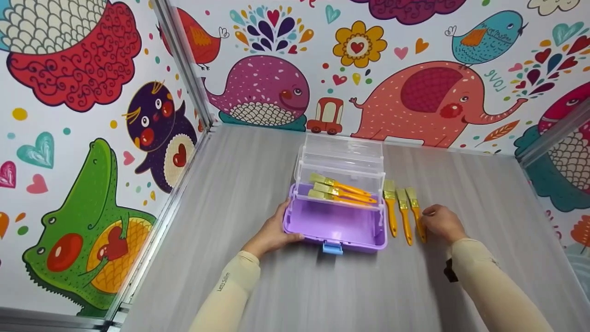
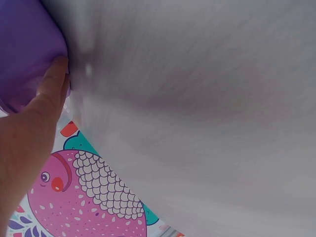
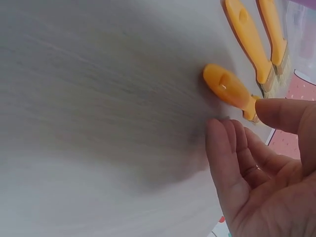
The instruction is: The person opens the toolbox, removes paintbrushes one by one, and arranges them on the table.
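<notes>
A purple toolbox (image 1: 334, 219) with a blue latch (image 1: 333, 247) stands with its clear lid (image 1: 343, 150) raised. Its lower compartment shows a bare floor, and the clear upper tray (image 1: 304, 173) holds several orange-handled paintbrushes (image 1: 345, 193). My left hand (image 1: 274, 235) holds the box's front left corner, thumb along the front and fingers against the side. To the right lie a left paintbrush (image 1: 391, 212), a middle paintbrush (image 1: 404, 219) and a right paintbrush (image 1: 417, 214). At the right one's handle is my right hand (image 1: 443, 223), thumb and fingers apart in the right wrist view.
The grey table (image 1: 221, 184) is bounded by printed panels: a left wall (image 1: 83, 161) and a back wall (image 1: 322, 69). Metal framing (image 1: 184, 60) runs up the left rear corner. A small black item (image 1: 451, 271) shows beneath the right wrist.
</notes>
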Motion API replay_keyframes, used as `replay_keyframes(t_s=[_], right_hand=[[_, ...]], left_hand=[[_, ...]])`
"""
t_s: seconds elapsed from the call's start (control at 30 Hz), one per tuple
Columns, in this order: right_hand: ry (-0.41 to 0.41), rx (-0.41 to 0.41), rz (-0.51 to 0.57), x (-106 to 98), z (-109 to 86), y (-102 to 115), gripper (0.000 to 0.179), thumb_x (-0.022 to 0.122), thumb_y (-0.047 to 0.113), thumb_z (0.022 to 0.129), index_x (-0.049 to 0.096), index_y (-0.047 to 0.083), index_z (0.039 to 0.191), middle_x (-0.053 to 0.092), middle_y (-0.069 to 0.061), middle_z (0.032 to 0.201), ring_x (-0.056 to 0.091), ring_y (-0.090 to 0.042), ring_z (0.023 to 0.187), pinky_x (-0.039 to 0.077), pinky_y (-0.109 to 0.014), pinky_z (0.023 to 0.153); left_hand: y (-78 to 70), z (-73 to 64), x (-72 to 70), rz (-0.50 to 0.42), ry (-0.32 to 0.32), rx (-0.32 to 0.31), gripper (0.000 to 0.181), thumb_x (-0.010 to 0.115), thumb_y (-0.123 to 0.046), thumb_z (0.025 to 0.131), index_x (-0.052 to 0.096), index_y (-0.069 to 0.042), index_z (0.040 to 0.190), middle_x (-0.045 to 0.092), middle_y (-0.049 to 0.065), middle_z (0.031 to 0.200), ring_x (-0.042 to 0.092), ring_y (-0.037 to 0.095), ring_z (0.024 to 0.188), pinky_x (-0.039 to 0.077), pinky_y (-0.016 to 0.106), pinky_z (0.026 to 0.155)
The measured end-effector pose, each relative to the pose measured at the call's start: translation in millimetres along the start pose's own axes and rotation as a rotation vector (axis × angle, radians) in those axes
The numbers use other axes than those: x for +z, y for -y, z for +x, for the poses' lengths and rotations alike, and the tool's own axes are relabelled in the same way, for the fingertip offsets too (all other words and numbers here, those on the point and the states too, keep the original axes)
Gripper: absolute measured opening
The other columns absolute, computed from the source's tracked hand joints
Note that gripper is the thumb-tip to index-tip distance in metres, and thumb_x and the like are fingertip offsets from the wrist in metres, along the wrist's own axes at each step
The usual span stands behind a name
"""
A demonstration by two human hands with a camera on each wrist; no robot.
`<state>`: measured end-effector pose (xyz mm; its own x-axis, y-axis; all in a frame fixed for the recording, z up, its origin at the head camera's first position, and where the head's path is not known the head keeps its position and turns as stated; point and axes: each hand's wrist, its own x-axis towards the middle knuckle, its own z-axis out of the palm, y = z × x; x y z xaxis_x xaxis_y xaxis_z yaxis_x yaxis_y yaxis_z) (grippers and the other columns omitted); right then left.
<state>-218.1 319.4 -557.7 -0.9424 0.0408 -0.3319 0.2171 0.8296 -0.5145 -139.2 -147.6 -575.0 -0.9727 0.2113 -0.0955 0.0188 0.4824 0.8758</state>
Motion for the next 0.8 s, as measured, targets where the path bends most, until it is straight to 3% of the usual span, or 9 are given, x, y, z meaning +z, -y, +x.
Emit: replay_keyframes(t_s=[0.37, 0.6, 0.8], right_hand=[[0.02, 0.002, 0.011, -20.6, 0.2, 7.4, 0.048, 0.058, 0.025, 0.096, 0.053, -0.012, 0.127, 0.063, -0.025, 0.108, 0.062, -0.026, 0.081, 0.055, -0.036, 0.063], [0.044, -0.046, 0.024, -37.5, -0.8, 31.6, 0.047, 0.058, 0.023, 0.098, 0.051, -0.011, 0.13, 0.06, -0.031, 0.117, 0.065, -0.034, 0.086, 0.059, -0.037, 0.068], [0.077, -0.076, 0.0, -48.6, -1.7, 57.0, 0.048, 0.058, 0.028, 0.1, 0.051, -0.007, 0.132, 0.057, -0.029, 0.122, 0.063, -0.033, 0.089, 0.059, -0.04, 0.075]], left_hand=[[-1.0, -0.7, 0.2, -0.025, -0.005, -0.019, 0.112, 0.089, -0.023, 0.073, 0.018, -0.012, 0.158, 0.039, 0.026, 0.151, 0.04, 0.04, 0.135, 0.03, 0.052, 0.112], [2.3, -0.2, -0.1, -0.015, -0.014, 0.033, 0.113, 0.09, -0.025, 0.071, 0.019, -0.008, 0.158, 0.045, 0.029, 0.145, 0.046, 0.042, 0.13, 0.034, 0.053, 0.11], [2.9, 0.4, -0.1, -0.007, -0.006, 0.025, 0.114, 0.089, -0.026, 0.071, 0.018, -0.008, 0.158, 0.043, 0.029, 0.147, 0.044, 0.042, 0.132, 0.033, 0.052, 0.111]])
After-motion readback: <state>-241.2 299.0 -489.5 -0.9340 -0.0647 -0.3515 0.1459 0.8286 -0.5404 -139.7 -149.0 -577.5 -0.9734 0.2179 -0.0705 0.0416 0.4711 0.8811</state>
